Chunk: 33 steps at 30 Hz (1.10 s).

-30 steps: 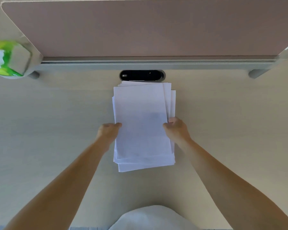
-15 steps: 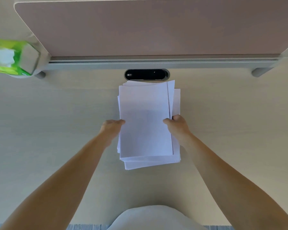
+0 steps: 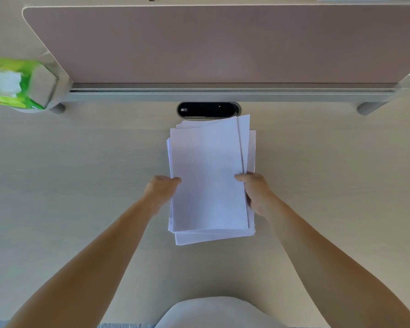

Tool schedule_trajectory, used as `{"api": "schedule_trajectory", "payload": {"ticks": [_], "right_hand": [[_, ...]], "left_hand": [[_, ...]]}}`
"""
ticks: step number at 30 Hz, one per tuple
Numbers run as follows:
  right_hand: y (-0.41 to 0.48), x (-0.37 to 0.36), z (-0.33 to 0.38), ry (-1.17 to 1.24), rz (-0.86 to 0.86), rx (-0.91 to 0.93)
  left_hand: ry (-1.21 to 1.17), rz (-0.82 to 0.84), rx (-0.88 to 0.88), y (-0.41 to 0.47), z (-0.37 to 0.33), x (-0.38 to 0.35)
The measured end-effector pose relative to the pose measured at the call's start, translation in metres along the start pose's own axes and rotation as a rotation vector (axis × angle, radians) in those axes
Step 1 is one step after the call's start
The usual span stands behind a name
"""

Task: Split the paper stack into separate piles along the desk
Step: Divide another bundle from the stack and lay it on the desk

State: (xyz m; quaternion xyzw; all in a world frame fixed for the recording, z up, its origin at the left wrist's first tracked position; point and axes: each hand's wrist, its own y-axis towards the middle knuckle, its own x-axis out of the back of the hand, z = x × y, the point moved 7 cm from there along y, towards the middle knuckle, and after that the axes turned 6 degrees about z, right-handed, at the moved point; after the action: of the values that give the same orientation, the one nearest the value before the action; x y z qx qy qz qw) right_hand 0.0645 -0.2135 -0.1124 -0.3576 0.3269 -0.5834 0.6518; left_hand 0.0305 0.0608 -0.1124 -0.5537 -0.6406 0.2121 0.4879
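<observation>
A green tissue box (image 3: 14, 84) is sitting at the far left by the foot of the pinkish divider panel (image 3: 223, 43), well apart from the work. A dark oval cable port (image 3: 207, 110) is lying just beyond the far edge of the paper stack (image 3: 208, 176), which is resting mid-surface with its sheets fanned unevenly. The left hand (image 3: 161, 192) is closing its grip on the stack's left edge, thumb on top; the right hand (image 3: 256, 192) is gripping the upper sheets at the right edge, their far corner curling upward. The pale surface (image 3: 81, 185) is lying bare to both sides of the stack.
</observation>
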Motion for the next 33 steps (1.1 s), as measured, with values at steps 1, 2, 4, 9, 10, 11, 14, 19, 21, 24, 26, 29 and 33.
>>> {"api": "schedule_trajectory", "payload": {"ticks": [1,2,4,9,10,11,14,19,21,24,26,29,33], "right_hand": [[0.000,0.000,0.000,-0.012,0.000,-0.009],[-0.001,0.000,0.000,-0.054,-0.008,-0.003],[-0.004,-0.002,0.007,-0.175,-0.027,0.057],[-0.014,-0.008,0.018,-0.185,0.014,0.182],[-0.017,-0.007,0.019,-0.153,0.031,0.195],[-0.018,-0.006,0.019,-0.121,0.049,0.203],[-0.033,-0.006,0.026,-0.060,0.141,0.254],[-0.067,-0.038,0.052,-0.152,0.325,0.412],[-0.084,-0.065,0.065,-0.313,0.317,0.523],[-0.109,-0.115,0.074,-0.376,0.320,0.682],[-0.125,-0.145,0.078,-0.345,0.330,0.767],[-0.140,-0.181,0.076,-0.391,0.393,0.834],[-0.143,-0.201,0.064,-0.386,0.446,0.760]], "left_hand": [[0.012,0.014,-0.004,-0.001,0.000,-0.003],[0.023,0.029,-0.004,-0.003,0.000,-0.005],[0.034,0.050,0.004,-0.006,0.001,-0.009],[-0.022,0.053,0.006,-0.013,0.008,-0.003],[-0.052,0.046,0.000,-0.015,0.010,0.000],[-0.081,0.034,-0.013,-0.019,0.010,0.004],[-0.273,0.090,-0.100,-0.033,0.001,0.010],[-0.677,0.103,-0.253,-0.072,-0.014,0.035],[-0.611,-0.139,-0.307,-0.089,-0.010,0.062],[-0.561,-0.415,-0.427,-0.112,0.008,0.100],[-0.601,-0.551,-0.538,-0.129,0.026,0.129],[-0.637,-0.532,-0.657,-0.148,0.050,0.166],[-0.690,-0.313,-0.813,-0.163,0.073,0.198]]}}
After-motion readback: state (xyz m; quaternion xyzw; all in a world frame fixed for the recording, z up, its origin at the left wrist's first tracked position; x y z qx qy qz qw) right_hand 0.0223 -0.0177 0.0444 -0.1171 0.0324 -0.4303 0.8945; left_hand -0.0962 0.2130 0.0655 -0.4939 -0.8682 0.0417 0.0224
